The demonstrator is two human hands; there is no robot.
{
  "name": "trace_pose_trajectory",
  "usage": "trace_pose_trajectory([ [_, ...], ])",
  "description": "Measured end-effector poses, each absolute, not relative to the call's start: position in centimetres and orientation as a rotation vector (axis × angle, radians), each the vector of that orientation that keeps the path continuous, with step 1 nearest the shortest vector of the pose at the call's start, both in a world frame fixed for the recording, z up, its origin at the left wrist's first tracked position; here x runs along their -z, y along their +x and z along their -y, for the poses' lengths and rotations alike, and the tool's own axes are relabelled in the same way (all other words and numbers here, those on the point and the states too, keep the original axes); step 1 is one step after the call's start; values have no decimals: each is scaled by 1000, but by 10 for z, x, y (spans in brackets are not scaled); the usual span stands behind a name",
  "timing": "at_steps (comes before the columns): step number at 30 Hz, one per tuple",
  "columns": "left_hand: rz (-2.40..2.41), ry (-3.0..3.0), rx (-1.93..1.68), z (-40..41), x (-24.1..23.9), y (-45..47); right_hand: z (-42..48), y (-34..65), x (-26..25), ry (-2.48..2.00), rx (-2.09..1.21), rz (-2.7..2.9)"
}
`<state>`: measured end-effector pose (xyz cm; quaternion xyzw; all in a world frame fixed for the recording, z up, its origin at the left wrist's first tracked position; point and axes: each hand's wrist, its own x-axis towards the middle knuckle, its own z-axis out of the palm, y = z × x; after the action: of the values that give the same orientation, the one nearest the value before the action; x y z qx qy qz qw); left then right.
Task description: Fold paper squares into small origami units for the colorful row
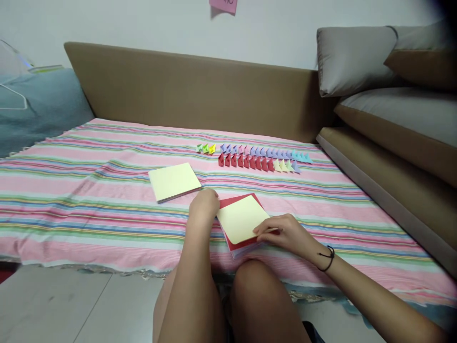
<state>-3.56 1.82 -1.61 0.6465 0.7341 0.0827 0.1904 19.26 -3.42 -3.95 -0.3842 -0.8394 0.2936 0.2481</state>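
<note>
A pale yellow sheet of paper (243,220) lies askew over a stack of coloured paper (234,246) with a red sheet uppermost. My right hand (285,233) pinches the sheet's right corner between thumb and fingers. Curled into a fist, my left hand (204,205) is at the sheet's left corner. Its fingertips are hidden, so I cannot tell whether it grips the paper. Left of it rests a second stack with pale yellow paper (174,182) on top. Beyond my hands, small folded paper pieces stand in two rows, including red ones (246,162) and purple ones (269,152).
A striped cloth (117,205) covers the low bed-like surface before my knees. A brown board (200,90) stands along the wall. Grey and brown cushions (396,114) are piled at the right. Blue-grey fabric (39,107) with a white hanger (17,105) is at the left.
</note>
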Motion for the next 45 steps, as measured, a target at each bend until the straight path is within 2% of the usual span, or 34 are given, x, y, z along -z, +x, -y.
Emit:
trace_pose_trajectory([
  [6, -2030, 1834, -188, -19, 24, -34, 39, 196, 31, -1120, -660, 2276],
  [12, -2049, 1825, -211, -20, 23, -34, 38, 209, 27, -1201, -569, 2037],
  [20, -2004, 1839, -325, -19, 14, -32, 37, 212, 24, -1154, -697, 1848],
  [30, -1963, 1786, -437, -19, 8, -27, 38, 189, 53, -1067, -738, 2080],
  [45, -1945, 1788, -326, -18, 16, -17, 51, 213, 57, -915, -452, 2449],
])
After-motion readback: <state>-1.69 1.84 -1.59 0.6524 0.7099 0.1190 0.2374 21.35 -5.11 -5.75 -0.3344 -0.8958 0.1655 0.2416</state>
